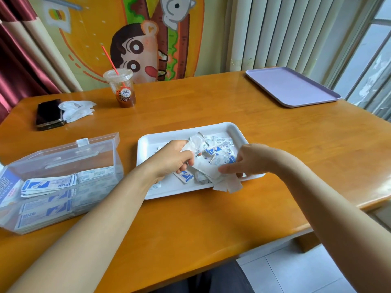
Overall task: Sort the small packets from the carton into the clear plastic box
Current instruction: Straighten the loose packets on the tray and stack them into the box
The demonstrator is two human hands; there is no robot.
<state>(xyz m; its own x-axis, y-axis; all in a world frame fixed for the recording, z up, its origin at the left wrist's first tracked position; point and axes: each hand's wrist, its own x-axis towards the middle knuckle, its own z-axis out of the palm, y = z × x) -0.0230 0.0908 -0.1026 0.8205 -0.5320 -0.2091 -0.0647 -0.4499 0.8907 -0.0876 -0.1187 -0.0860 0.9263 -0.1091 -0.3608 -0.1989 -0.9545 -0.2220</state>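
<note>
A white foam tray (232, 129) in the middle of the table holds a loose heap of small blue-and-white packets (218, 149). My left hand (172, 158) is closed on a bunch of white packets (206, 166) over the tray's middle. My right hand (250, 160) pinches the other end of the same bunch, near the tray's front right rim. The clear plastic box (63, 163) stands open at the left, lid raised. Stacks of blue-and-white packets (48, 185) lie inside it.
A lilac tray (293, 86) lies at the far right. A plastic cup (121, 87) with a red straw stands at the back, beside a dark phone (49, 114) and crumpled white tissue (77, 108). A blue-and-white carton flap (9, 186) shows at the left edge.
</note>
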